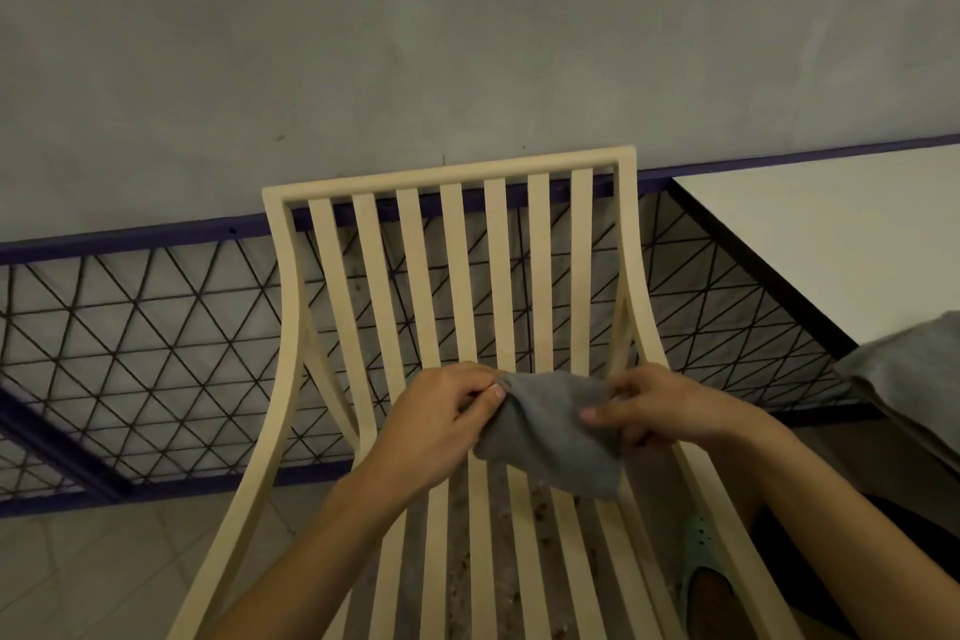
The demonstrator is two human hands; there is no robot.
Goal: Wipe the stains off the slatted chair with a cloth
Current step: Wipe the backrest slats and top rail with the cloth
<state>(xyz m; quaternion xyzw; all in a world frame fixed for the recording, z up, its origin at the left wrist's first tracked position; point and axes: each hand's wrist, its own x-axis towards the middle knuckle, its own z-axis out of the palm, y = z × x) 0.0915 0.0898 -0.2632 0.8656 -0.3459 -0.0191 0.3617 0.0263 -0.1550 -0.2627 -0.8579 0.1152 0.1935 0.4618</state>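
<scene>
A cream slatted chair (pixel 457 250) fills the middle of the view, its back toward the wall and its seat slats running down to the bottom edge. Small brown stains (pixel 540 515) dot the seat slats below the hands. A grey cloth (pixel 550 437) hangs stretched above the seat. My left hand (pixel 441 421) pinches its left corner between thumb and fingers. My right hand (pixel 665 411) grips its right edge, with fingers curled round the fabric.
Behind the chair a dark wire-mesh frame with a purple rail (pixel 156 327) leans against the grey wall. A white tabletop (pixel 831 234) stands at the right, with grey fabric (pixel 914 379) beside it. A foot in a green shoe (pixel 701 561) rests on the tiled floor.
</scene>
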